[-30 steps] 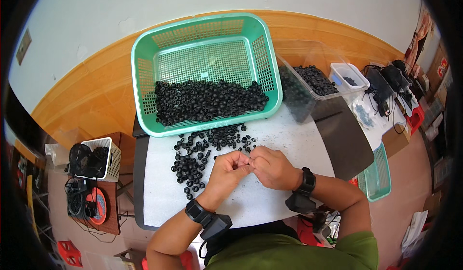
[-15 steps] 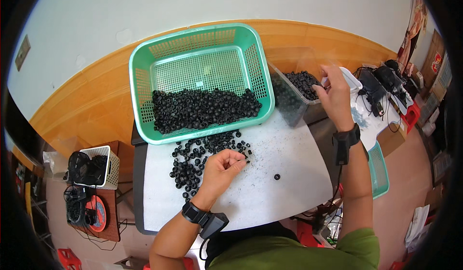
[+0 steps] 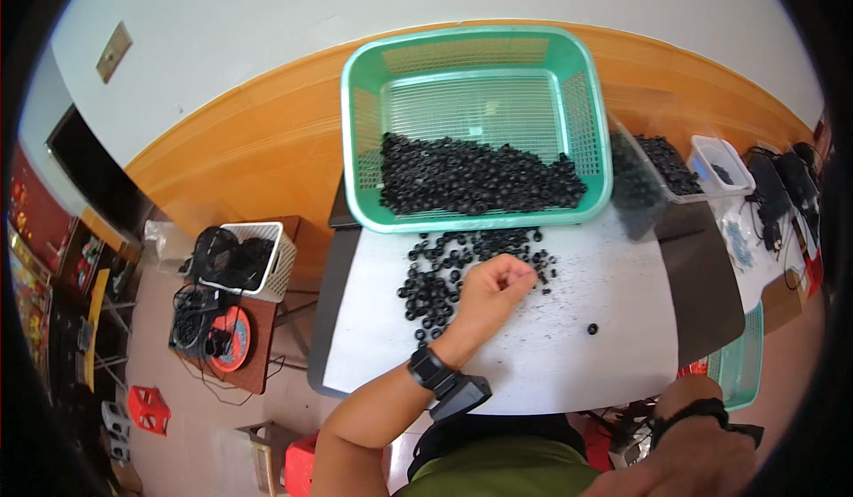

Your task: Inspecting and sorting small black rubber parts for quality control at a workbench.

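Observation:
My left hand (image 3: 495,294) is over the white table top with its fingers curled and pinched together; whatever they hold is hidden. Beside it lies a loose spread of small black ring-like parts (image 3: 433,288). One more black part (image 3: 593,329) sits alone to the right. Beyond the hand, a green plastic basket (image 3: 354,155) carries a heap of the same black parts (image 3: 471,177). Low at the right edge of the table, close to my body, my right hand (image 3: 689,461) is large and blurred, its fingers not readable.
A clear plastic bin (image 3: 641,208) with black parts stands right of the basket, then a white tub (image 3: 724,166). Black cables and devices (image 3: 786,182) lie farther right. A side table (image 3: 275,319) at left bears a white basket (image 3: 283,266) and a red dish (image 3: 233,355).
My right hand has left the clear bin and come back toward my body at the lower right. My left hand stays pinched beside the loose parts. The whole view has swung left.

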`<state>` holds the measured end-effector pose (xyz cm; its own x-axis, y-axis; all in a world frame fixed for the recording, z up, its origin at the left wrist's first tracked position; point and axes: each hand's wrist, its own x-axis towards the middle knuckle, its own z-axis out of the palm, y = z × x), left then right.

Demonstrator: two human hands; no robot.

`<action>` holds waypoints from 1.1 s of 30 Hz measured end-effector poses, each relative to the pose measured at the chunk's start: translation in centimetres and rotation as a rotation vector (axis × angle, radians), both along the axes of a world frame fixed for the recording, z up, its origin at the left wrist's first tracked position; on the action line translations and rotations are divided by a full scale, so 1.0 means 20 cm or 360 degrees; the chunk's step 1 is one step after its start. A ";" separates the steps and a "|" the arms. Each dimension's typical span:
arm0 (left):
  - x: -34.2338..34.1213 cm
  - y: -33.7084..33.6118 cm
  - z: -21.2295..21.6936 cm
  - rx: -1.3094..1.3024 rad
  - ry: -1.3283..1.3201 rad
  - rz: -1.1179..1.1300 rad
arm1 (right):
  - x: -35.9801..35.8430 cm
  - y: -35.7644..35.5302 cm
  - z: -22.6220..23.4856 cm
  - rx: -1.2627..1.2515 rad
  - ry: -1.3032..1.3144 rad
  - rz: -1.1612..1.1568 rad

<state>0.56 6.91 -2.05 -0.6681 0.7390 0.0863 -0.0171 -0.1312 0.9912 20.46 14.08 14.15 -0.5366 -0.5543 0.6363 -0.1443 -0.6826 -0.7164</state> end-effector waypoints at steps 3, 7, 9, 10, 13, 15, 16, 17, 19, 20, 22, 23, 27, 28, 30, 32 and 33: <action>-0.02 -0.01 -0.03 0.0012 0.0035 0.0015 | 0.08 0.00 -0.04 -0.0112 -0.0356 -0.0063; 0.01 0.02 -0.02 0.0014 0.0110 -0.0023 | 0.07 0.06 0.07 0.0122 -0.0139 -0.0315; 0.04 0.05 0.00 0.0041 0.0130 -0.0057 | 0.07 -0.10 0.11 -0.0193 -0.0148 -0.0547; 0.04 0.05 0.00 0.0037 0.0136 -0.0044 | 0.06 -0.15 0.12 -0.0506 -0.0172 -0.0774; 0.03 0.02 -0.02 0.0026 0.0187 -0.0024 | 0.00 -0.03 0.08 0.0157 -0.0032 -0.0482; 0.01 -0.01 -0.04 -0.0012 0.0202 0.0025 | -0.02 -0.02 0.03 0.0180 -0.0047 -0.0434; 0.01 -0.02 -0.05 -0.0037 0.0222 0.0030 | -0.04 -0.06 0.02 0.0212 -0.0058 -0.0431; 0.01 -0.04 -0.04 -0.0017 0.0222 0.0050 | -0.04 -0.11 -0.02 0.0203 -0.0079 -0.0426; 0.03 0.01 -0.01 -0.0005 0.0232 -0.0057 | 0.00 -0.27 -0.08 -0.0294 -0.0023 -0.0806; 0.03 0.03 0.00 -0.0008 0.0252 -0.0091 | -0.02 -0.30 -0.08 -0.0301 -0.0035 -0.0837; 0.05 0.04 0.00 -0.0024 0.0248 -0.0107 | -0.08 -0.31 -0.06 -0.0468 0.0056 -0.0727; 0.06 0.05 0.00 -0.0031 0.0236 -0.0167 | -0.07 -0.27 -0.06 -0.0466 0.0046 -0.0745; 0.05 -0.01 -0.04 -0.0167 0.0464 -0.0292 | -0.07 -0.04 -0.02 0.0333 -0.0336 -0.0019; 0.07 0.00 -0.03 -0.0152 0.0604 -0.0421 | -0.04 -0.02 0.01 0.0294 -0.0532 0.0048; 0.11 0.01 0.03 -0.0160 0.0744 -0.0572 | 0.21 0.13 -0.21 0.0266 -0.0255 -0.0046; 0.15 0.01 0.05 -0.0153 0.0860 -0.0844 | 0.27 0.12 -0.22 0.0207 0.0028 -0.0124; 0.14 -0.01 0.04 -0.0204 0.0856 -0.0889 | 0.15 0.02 -0.08 0.0193 -0.0113 -0.0311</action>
